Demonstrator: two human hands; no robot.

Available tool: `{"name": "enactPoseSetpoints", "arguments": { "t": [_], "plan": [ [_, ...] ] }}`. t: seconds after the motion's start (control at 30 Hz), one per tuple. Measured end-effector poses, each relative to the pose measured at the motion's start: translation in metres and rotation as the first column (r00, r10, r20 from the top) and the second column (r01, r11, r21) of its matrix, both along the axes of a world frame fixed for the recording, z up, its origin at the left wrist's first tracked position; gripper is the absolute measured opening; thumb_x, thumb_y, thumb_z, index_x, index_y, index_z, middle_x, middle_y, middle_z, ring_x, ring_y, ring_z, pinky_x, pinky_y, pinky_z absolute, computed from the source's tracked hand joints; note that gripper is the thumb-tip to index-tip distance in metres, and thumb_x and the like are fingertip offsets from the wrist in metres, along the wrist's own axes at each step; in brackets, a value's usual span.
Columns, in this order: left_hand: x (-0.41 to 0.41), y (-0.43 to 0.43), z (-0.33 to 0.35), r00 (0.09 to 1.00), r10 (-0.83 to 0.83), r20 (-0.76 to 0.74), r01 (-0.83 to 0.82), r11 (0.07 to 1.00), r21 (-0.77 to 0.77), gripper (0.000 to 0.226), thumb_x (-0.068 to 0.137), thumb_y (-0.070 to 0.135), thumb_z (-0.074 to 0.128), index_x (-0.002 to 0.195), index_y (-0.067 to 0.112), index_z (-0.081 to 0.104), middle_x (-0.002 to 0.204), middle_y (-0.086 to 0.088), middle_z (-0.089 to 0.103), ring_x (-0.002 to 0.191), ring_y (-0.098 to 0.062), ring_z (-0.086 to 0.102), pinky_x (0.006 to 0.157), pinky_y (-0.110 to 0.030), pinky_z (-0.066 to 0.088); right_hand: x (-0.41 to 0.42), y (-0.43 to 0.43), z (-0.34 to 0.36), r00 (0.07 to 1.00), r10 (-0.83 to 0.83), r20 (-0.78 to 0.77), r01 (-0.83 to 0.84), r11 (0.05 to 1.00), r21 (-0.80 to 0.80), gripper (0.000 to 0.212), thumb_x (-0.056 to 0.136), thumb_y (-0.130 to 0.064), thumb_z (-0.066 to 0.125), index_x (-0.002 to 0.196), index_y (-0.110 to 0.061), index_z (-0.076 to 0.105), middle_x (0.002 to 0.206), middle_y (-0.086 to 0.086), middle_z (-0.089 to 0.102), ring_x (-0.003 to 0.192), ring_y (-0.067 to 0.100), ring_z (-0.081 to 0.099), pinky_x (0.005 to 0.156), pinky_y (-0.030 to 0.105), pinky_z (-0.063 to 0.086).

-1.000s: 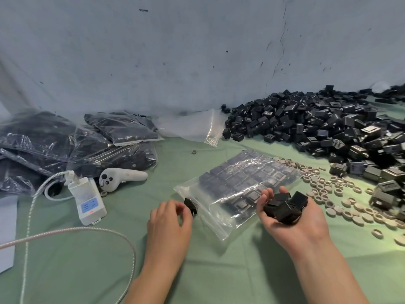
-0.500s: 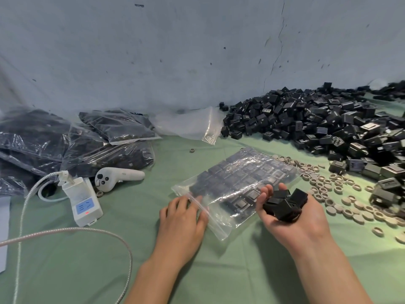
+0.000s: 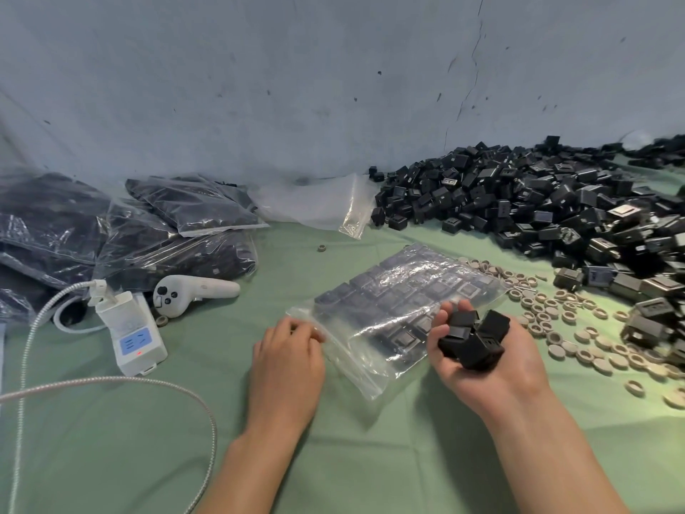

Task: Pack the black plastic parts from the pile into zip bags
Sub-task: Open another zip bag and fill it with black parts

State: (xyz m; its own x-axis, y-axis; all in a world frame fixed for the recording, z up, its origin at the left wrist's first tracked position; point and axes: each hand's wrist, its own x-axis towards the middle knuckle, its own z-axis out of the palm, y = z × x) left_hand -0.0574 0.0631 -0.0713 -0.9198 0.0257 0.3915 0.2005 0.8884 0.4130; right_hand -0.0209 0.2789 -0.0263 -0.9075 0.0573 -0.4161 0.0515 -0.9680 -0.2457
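Between both hands on the green cloth (image 3: 352, 458), zip bag (image 3: 400, 309), part-filled, lying flat, long axis from near left to far right, mouth at the near-left end. Mouth edge pinched by left hand (image 3: 287, 354). Handful of black parts (image 3: 472, 341) cupped in right hand (image 3: 482, 369), fingers curled round them, just right of the bag; opening to their left, nearer the left hand. Pile (image 3: 537, 202) far right. No legible writing; only a blue symbol on the white charger (image 3: 131, 332).

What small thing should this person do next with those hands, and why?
Probably pass one of the black parts cupped in the right hand into the zip bag: the left hand holds its open edge, and there is room near the mouth.
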Motion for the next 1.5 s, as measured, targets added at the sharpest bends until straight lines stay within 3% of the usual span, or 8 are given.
{"name": "enactPoseSetpoints", "arguments": {
  "t": [0.17, 0.3, 0.43, 0.8, 0.97, 1.23, 1.37, 1.5],
  "plan": [
    [0.025, 0.019, 0.04, 0.975, -0.073, -0.209, 0.146, 0.922, 0.359, 0.025, 0.089, 0.009, 0.046, 0.083, 0.028, 0.062, 0.089, 0.015, 0.059, 0.076, -0.008, 0.055, 0.068, -0.022, 0.037, 0.0, -0.011, 0.005, 0.995, 0.101, 0.0, -0.1, 0.987, 0.129, 0.015, 0.086, -0.024, 0.053, 0.097, -0.017, 0.062, 0.086, 0.007, 0.063, 0.064, 0.019, 0.056, 0.05, 0.024, 0.043],
    [0.046, 0.054, 0.056, 0.907, -0.413, -0.084, 0.407, 0.805, 0.433, 0.023, 0.097, 0.04, 0.047, 0.113, 0.033, 0.061, 0.106, 0.017, 0.057, 0.09, 0.007, 0.059, 0.075, -0.006, 0.04, 0.001, -0.031, 0.014, 0.964, 0.267, -0.003, -0.248, 0.901, 0.356, 0.009, 0.074, -0.026, 0.068, 0.072, -0.019, 0.071, 0.079, 0.003, 0.064, 0.063, 0.018, 0.059, 0.048, 0.024, 0.044],
    [0.05, 0.065, 0.05, 0.883, -0.468, 0.041, 0.399, 0.792, 0.462, 0.033, 0.093, 0.051, 0.055, 0.124, 0.039, 0.055, 0.114, 0.021, 0.058, 0.101, 0.007, 0.055, 0.084, -0.009, 0.041, 0.007, -0.043, 0.015, 0.965, 0.262, 0.021, -0.233, 0.815, 0.531, 0.021, 0.083, -0.032, 0.071, 0.064, -0.022, 0.071, 0.066, 0.002, 0.065, 0.055, 0.014, 0.065, 0.047, 0.025, 0.053],
    [0.03, 0.027, 0.063, 0.974, -0.221, 0.041, 0.056, 0.413, 0.909, 0.021, 0.099, 0.013, 0.051, 0.108, 0.026, 0.065, 0.084, 0.004, 0.072, 0.07, -0.005, 0.066, 0.059, -0.019, 0.053, 0.006, -0.047, 0.012, 0.969, 0.228, 0.097, -0.236, 0.969, 0.078, 0.014, 0.085, -0.024, 0.062, 0.097, -0.016, 0.064, 0.081, 0.009, 0.064, 0.056, 0.018, 0.055, 0.034, 0.021, 0.039],
    [0.01, -0.027, 0.028, 0.932, 0.011, 0.362, -0.277, 0.665, 0.694, 0.014, 0.097, 0.021, 0.058, 0.109, 0.014, 0.061, 0.092, -0.006, 0.071, 0.071, -0.015, 0.063, 0.073, -0.033, 0.053, 0.005, -0.031, 0.012, 0.986, 0.135, 0.094, -0.138, 0.99, 0.032, 0.014, 0.083, -0.022, 0.062, 0.096, -0.017, 0.063, 0.088, 0.006, 0.063, 0.06, 0.017, 0.055, 0.037, 0.021, 0.04],
    [0.001, 0.0, 0.007, 0.973, -0.147, 0.181, 0.021, 0.828, 0.56, 0.013, 0.097, 0.028, 0.06, 0.107, 0.037, 0.06, 0.101, 0.014, 0.069, 0.09, 0.01, 0.063, 0.08, -0.007, 0.045, 0.003, -0.028, 0.008, 0.989, 0.112, 0.096, -0.113, 0.994, 0.01, 0.013, 0.081, -0.021, 0.061, 0.092, -0.017, 0.062, 0.085, 0.004, 0.063, 0.061, 0.016, 0.055, 0.038, 0.021, 0.041],
    [0.0, -0.001, -0.003, 0.988, -0.078, 0.13, 0.02, 0.916, 0.4, 0.018, 0.094, 0.041, 0.061, 0.107, 0.032, 0.052, 0.108, 0.01, 0.062, 0.103, -0.013, 0.059, 0.091, -0.035, 0.048, 0.004, -0.024, 0.007, 0.99, 0.114, 0.082, -0.116, 0.993, 0.013, 0.015, 0.07, -0.017, 0.063, 0.085, -0.016, 0.063, 0.084, 0.003, 0.062, 0.06, 0.015, 0.055, 0.039, 0.02, 0.04],
    [0.007, -0.006, -0.009, 0.994, -0.069, 0.08, 0.048, 0.97, 0.24, 0.036, 0.095, 0.04, 0.056, 0.129, 0.029, 0.056, 0.114, 0.007, 0.057, 0.109, -0.017, 0.05, 0.095, -0.031, 0.041, 0.004, -0.02, 0.007, 0.992, 0.101, 0.076, -0.102, 0.995, 0.015, 0.011, 0.071, -0.018, 0.061, 0.082, -0.016, 0.062, 0.084, 0.002, 0.061, 0.062, 0.015, 0.055, 0.04, 0.018, 0.04]
  ]
}}
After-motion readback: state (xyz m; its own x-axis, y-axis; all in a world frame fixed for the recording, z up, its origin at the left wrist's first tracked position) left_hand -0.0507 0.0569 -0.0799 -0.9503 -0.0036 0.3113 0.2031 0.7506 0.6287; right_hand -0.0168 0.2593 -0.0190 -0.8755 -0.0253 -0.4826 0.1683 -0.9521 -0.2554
